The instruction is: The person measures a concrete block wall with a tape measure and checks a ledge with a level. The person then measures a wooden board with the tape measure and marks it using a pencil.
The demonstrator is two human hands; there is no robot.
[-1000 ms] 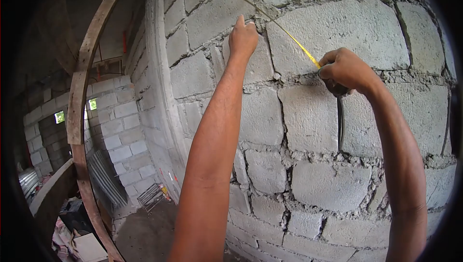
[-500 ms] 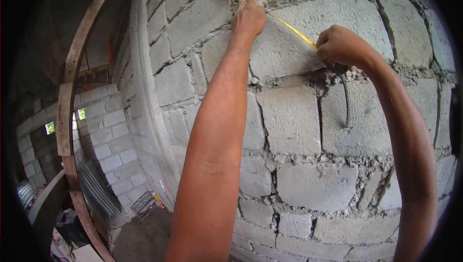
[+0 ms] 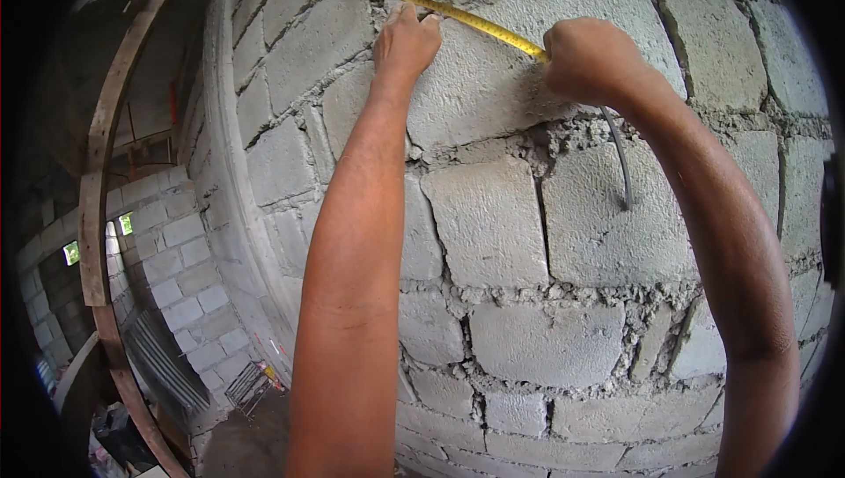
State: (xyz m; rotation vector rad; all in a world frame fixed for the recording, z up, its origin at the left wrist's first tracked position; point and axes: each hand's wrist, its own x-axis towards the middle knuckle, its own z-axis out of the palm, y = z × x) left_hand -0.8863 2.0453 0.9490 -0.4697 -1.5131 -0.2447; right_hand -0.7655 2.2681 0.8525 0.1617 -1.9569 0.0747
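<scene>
My right hand (image 3: 591, 60) is closed in front of the block wall (image 3: 607, 223), wrapped round a tape measure whose case is hidden by the fingers. From it the yellow tape blade (image 3: 480, 23) runs up and left across the wall to near its left corner. A dark strap (image 3: 621, 161) hangs below the fist. Just under the blade, my left hand (image 3: 407, 45) is raised against the wall, thumb apart from the partly hidden fingers. The blade passes above it and is not seen within its grasp; whether they touch is unclear.
Rough mortar joints stand out between the grey blocks. A plastered column edge (image 3: 231, 143) bounds the wall on the left. Further left rises a long wooden board (image 3: 95, 214). Behind it are another block wall (image 3: 180, 258), corrugated sheets (image 3: 163, 350) and a wire rack (image 3: 249, 387).
The blade now lies above my left hand, with its broad yellow face showing; earlier it passed at the fingers. My right hand has moved up and slightly left in view. The camera view has shifted.
</scene>
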